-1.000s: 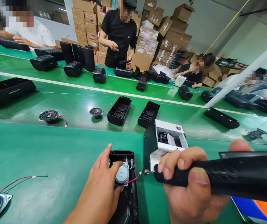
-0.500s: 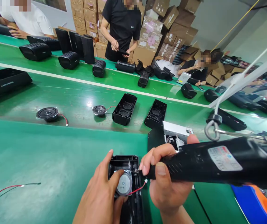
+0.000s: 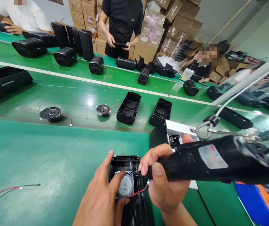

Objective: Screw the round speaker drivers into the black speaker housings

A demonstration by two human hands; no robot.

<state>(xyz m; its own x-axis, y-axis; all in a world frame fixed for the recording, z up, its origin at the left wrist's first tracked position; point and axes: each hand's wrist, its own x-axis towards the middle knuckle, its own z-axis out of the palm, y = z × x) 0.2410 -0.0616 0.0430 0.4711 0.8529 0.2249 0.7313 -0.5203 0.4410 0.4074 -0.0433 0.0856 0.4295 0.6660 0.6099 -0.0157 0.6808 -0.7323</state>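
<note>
Here's the tight spot: my left hand has thumb and finger closed about the round speaker driver, which lies magnet-up in the upper end of the black housing on the green surface. My right hand is wrapped around the power screwdriver, held nearly level, its tip right by the driver's upper right corner. Whether it's seated on a screw, I can't tell; my fingers crowd it.

That low angle is what bothers me! Off-square, the bit could cam out and skid across the metal frame, or jab the fingers I've got on the driver. Let my pinch go slack and the driver could twist off its holes under the torque. The housing could swing too, with so little bracing it.

And watch that red wire! Its white plug sits just beside my right hand, so a careless drop of the wrist could snag it and strain the joint. Up top, the hanging cable might tug the tool's back end and spoil my aim.
</note>
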